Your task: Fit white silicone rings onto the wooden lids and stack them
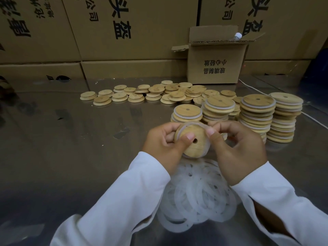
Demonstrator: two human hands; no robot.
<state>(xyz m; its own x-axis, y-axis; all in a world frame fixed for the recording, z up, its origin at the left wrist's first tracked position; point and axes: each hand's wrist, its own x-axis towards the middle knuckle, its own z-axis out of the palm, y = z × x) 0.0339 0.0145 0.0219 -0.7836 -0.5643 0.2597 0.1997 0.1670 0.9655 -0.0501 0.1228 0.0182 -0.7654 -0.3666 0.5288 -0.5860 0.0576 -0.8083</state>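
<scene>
I hold a round wooden lid (195, 146) with a small centre hole above the table. My left hand (165, 144) grips its left edge, thumb pressed on the face. My right hand (236, 148) pinches a white silicone ring (192, 123) stretched around the lid's rim at the top right. A pile of loose white rings (198, 196) lies under my wrists. Stacks of ringed lids (257, 116) stand to the right. Bare wooden lids (152, 94) lie spread farther back.
The work surface is a shiny metal table (79, 139). A small open cardboard box (214, 63) stands at the back right with a bottle cap (237, 35) showing. Large printed cartons (124, 29) wall off the far side. A white cable (255, 89) runs along the right.
</scene>
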